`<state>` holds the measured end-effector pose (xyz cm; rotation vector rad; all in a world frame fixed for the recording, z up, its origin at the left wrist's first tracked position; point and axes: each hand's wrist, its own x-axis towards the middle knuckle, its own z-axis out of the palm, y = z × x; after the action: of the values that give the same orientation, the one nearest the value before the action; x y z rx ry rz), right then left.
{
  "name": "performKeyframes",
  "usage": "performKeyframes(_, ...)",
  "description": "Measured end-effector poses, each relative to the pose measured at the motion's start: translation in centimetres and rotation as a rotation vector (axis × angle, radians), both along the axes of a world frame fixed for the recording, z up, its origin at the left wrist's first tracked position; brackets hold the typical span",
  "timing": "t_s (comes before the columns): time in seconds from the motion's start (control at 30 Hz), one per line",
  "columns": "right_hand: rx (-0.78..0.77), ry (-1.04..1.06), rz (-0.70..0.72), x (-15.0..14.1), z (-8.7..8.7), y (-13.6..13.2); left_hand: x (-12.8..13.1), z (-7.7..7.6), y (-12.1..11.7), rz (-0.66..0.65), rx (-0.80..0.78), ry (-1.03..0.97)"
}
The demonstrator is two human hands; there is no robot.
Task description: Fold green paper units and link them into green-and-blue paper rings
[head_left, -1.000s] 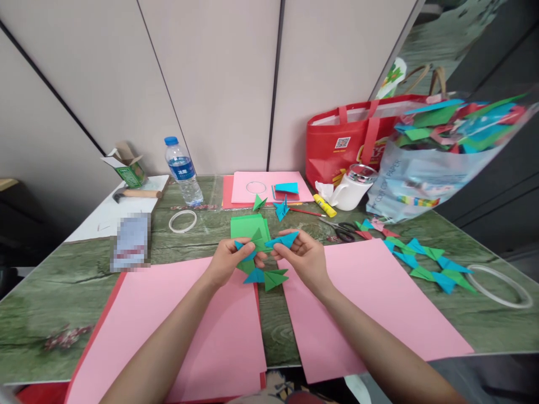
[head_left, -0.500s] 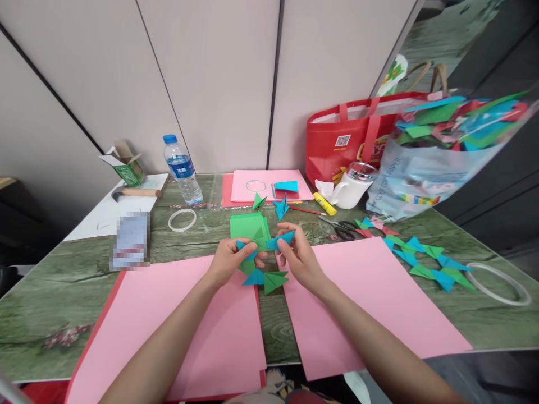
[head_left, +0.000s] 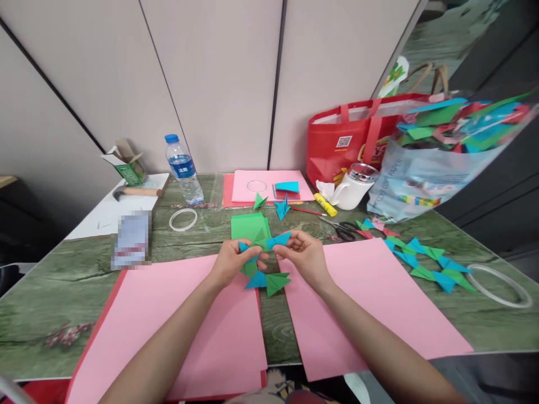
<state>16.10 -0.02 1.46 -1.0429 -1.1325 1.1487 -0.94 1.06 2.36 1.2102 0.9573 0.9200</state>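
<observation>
My left hand (head_left: pixel 229 262) pinches a chain of folded blue and green paper pieces (head_left: pixel 263 269) just above the table. Its lower pieces hang down between two pink sheets. My right hand (head_left: pixel 305 255) pinches a blue folded piece (head_left: pixel 278 240) and presses its tip against the chain's top green piece. Both hands are closed on paper, fingertips nearly meeting. A stack of green squares (head_left: pixel 249 226) lies just beyond the hands.
Large pink sheets (head_left: pixel 370 297) lie left and right in front of me. A finished blue-green chain (head_left: pixel 425 261), scissors (head_left: pixel 343 229), a glue stick (head_left: pixel 324 205), a white mug (head_left: pixel 352 187), a red bag (head_left: pixel 349 140), a water bottle (head_left: pixel 184 170) and tape rings (head_left: pixel 182 219) stand around.
My right hand has brought the blue piece leftward against the chain in my left hand. The chain has barely shifted.
</observation>
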Motion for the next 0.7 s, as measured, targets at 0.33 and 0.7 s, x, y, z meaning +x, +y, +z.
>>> performKeyframes(0.33,0.026,-0.146,0.047,1.1,0.7,0.5,-0.2,0.2,0.0,0.006,-0.002,-0.012)
performKeyframes(0.7,0.027,-0.158,-0.054,0.4,1.2,0.1,0.0,0.2,-0.1,-0.02,0.035,0.022)
